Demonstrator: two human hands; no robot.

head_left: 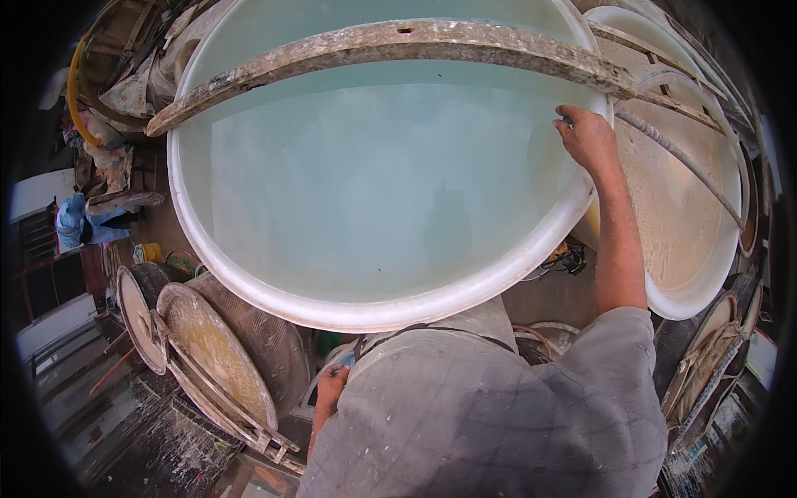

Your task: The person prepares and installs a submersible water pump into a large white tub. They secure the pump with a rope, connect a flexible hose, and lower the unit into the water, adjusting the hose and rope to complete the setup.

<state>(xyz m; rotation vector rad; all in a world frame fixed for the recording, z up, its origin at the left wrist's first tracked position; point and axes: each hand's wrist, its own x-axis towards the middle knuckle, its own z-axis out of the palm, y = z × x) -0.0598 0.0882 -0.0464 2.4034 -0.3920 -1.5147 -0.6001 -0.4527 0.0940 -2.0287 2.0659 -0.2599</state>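
Observation:
A large round white tub (332, 315) full of pale, cloudy blue-green water stands in front of me. My right hand (588, 139) is over the water just inside the tub's right rim. Its fingers are curled together, and I cannot make out what is between them, if anything. Down by my left side, below the near rim, is my left hand (331, 387), with fingers closed next to a small blue thing (346, 359). What that hand grips is partly hidden. A worn wooden plank (398, 43) lies across the tub, beyond my right hand.
To the right stands another white tub (730, 195) holding murky beige liquid, with a pole (681, 153) across it. Round vats with a brownish surface (216, 353) are at the lower left. A person in blue (83, 222) is farther left, near a yellow bucket (148, 252).

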